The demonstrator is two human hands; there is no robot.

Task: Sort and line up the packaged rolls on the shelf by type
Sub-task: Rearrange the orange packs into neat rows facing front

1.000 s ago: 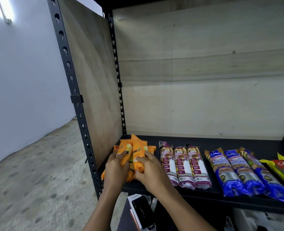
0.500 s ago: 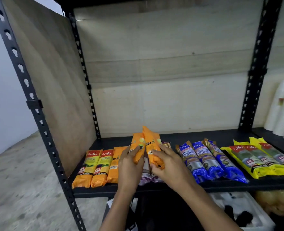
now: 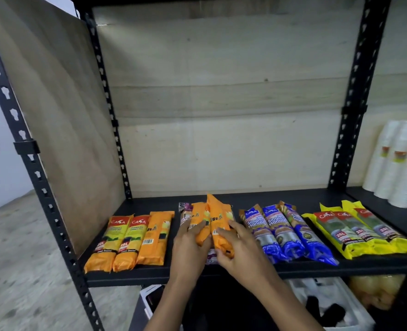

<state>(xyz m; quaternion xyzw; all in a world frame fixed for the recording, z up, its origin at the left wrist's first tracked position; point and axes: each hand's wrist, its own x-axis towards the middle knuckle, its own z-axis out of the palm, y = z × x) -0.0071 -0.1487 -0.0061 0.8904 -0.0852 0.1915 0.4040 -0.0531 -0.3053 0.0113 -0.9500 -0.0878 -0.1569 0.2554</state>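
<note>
Two orange packaged rolls are held above the shelf's middle: my left hand (image 3: 188, 247) grips one orange roll (image 3: 200, 223), my right hand (image 3: 238, 249) grips the other orange roll (image 3: 220, 225). Beneath them lie purple-labelled rolls (image 3: 185, 216), mostly hidden. Three orange rolls (image 3: 135, 237) lie side by side at the left of the black shelf (image 3: 221, 271). Three blue rolls (image 3: 286, 230) lie right of my hands, and three yellow rolls (image 3: 357, 232) lie further right.
A wooden side panel (image 3: 61, 120) closes the left; black perforated posts (image 3: 355, 103) stand at the corners. Stacks of white cups (image 3: 400, 163) stand on the neighbouring shelf at the right. A white bin (image 3: 336, 306) sits below the shelf.
My view has swung right, bringing the yellow rolls and cups into sight. Both hands lifted two orange rolls away from the left group and carried them over the purple-labelled rolls.
</note>
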